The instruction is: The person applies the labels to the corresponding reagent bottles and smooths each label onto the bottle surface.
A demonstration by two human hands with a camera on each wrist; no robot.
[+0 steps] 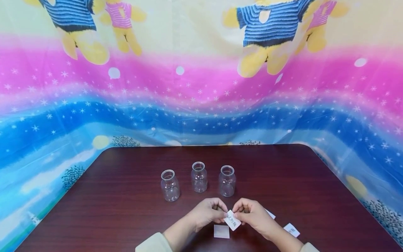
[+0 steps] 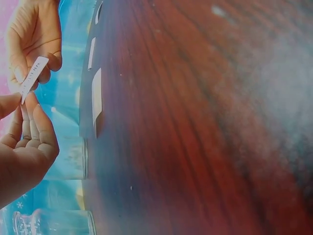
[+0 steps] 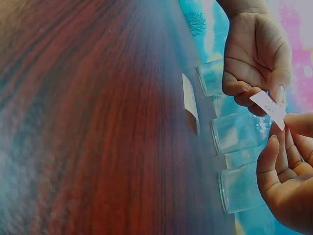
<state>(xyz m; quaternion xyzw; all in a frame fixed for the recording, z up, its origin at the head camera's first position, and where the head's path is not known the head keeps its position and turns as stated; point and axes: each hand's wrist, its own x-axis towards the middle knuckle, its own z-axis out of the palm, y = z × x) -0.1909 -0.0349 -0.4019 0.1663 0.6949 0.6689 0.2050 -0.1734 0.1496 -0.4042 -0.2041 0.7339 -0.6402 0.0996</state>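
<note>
Nearest the wearer, a pale slip lies on the table, just below the hands, one end lifted as seen from the right wrist. To its right, beside the right forearm, lies a printed card; another white piece is partly hidden by the right hand. The label, bearing dark characters, is held tilted and off the table, between the two hands. The left hand pinches its left side between thumb and fingers; the right hand pinches its upper right side likewise. Beyond the hands, three clear jars stand upright and apart: the right jar, the left jar and, set farthest back, the middle jar. A patterned curtain hangs behind the table.
</note>
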